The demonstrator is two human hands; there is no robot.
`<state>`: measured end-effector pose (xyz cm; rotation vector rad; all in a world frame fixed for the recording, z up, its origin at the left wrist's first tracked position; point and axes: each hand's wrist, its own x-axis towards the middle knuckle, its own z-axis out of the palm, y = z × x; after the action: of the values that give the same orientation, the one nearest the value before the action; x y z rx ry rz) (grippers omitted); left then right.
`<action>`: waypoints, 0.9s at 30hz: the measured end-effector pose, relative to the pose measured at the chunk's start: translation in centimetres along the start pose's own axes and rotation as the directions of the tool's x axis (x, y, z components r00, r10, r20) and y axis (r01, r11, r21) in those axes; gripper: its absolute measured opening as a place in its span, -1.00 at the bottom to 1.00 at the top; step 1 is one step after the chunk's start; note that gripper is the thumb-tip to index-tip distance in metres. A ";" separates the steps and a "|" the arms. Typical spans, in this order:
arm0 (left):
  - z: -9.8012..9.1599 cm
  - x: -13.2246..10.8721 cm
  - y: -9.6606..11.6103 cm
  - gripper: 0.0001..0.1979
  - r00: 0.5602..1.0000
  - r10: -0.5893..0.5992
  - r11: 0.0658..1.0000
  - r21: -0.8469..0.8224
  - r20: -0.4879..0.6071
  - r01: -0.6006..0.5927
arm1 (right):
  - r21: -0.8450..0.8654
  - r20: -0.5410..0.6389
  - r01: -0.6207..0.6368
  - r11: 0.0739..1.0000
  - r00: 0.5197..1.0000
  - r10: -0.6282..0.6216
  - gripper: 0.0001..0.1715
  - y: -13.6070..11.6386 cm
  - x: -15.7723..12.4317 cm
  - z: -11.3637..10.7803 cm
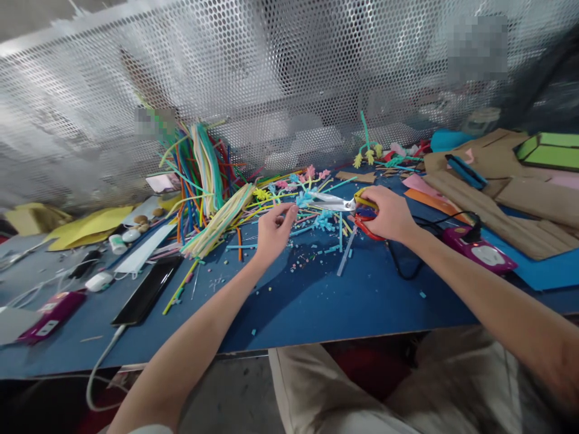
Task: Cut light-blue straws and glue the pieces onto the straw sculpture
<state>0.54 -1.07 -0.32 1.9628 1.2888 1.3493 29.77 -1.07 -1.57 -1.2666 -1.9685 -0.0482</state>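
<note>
My right hand (384,214) grips a pair of scissors (333,202) by its yellow and red handles, the blades apart and pointing left. Across from it, my left hand (275,232) is closed in a pinch on a light blue pipe-cleaner piece (306,198) with fuzzy, leaf-like tufts. That piece is at the tips of the blades; whether they touch it I cannot tell. Just below the scissors lies a second blue tufted piece (324,222). Pink tufted pieces (311,173) and a yellow one (262,193) lie behind my left hand.
Bundled pipe cleaners (221,220) lie left of my hands. A black phone (148,290) and a purple power strip (53,313) are further left. To the right are another purple power strip (479,250), cardboard (502,205) and a blue cutter (465,172). A perforated metal screen (316,72) stands behind.
</note>
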 end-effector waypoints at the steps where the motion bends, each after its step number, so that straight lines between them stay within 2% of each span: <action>1: 0.0 0.0 0.2 -0.61 1.000 0.001 1.000 -0.024 -0.003 -0.001 | -0.009 -0.003 0.010 1.000 1.000 -0.010 -0.72 0.0 0.0 0.0; 6: 0.4 0.1 0.2 -0.64 0.999 -0.043 0.978 -0.202 0.013 0.045 | 0.001 -0.028 0.066 0.998 0.997 -0.066 -0.79 0.1 -0.2 -0.2; 11: 0.9 -0.2 0.0 -0.67 0.996 -0.082 0.954 -0.290 0.016 0.083 | -0.006 0.025 0.066 0.998 0.998 -0.065 -0.81 -0.3 -0.3 -0.2; 27: 1.4 -0.7 -0.1 -0.68 0.999 -0.036 0.960 -0.277 0.002 0.035 | -0.063 0.070 0.059 0.996 0.996 -0.054 -0.75 -0.6 -0.3 0.2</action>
<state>1.66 -1.45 -1.35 1.7387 1.0655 1.4300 29.24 -1.50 -1.68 -1.2689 -2.0765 -0.0981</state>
